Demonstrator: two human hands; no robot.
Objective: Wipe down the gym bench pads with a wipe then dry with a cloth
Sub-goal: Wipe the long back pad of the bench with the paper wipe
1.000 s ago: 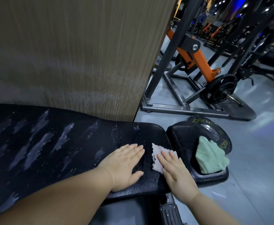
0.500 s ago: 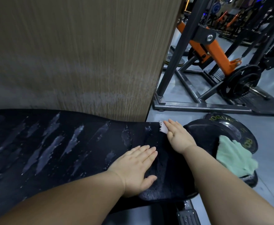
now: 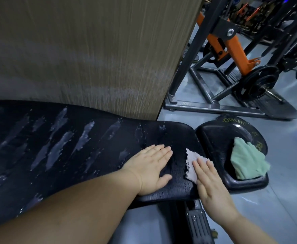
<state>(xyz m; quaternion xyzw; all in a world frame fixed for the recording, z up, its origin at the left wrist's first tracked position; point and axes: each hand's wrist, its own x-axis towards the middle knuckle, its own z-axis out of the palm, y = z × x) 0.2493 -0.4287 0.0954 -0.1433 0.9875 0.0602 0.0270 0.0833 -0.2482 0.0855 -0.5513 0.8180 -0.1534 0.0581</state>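
A long black bench pad [image 3: 77,152] streaked with wet smears runs from the left to the middle. My left hand [image 3: 151,168] lies flat on its right end, fingers straight. My right hand [image 3: 212,187] presses a small white wipe [image 3: 190,164] flat against the pad's right edge with straight fingers. Beyond a narrow gap sits the smaller black seat pad [image 3: 214,138]. A light green cloth [image 3: 248,162] lies crumpled on that seat pad, apart from both hands.
A wood-grain wall panel [image 3: 91,50] rises right behind the bench. A black weight plate [image 3: 246,125] lies on the floor behind the seat pad. A dark steel rack with orange arms [image 3: 232,46] and a loaded plate [image 3: 260,83] stands at the right. Grey floor [image 3: 288,199] extends to the right.
My right hand has drawn the wipe back from the pad's far edge toward its near right edge. My left hand has stayed flat in place.
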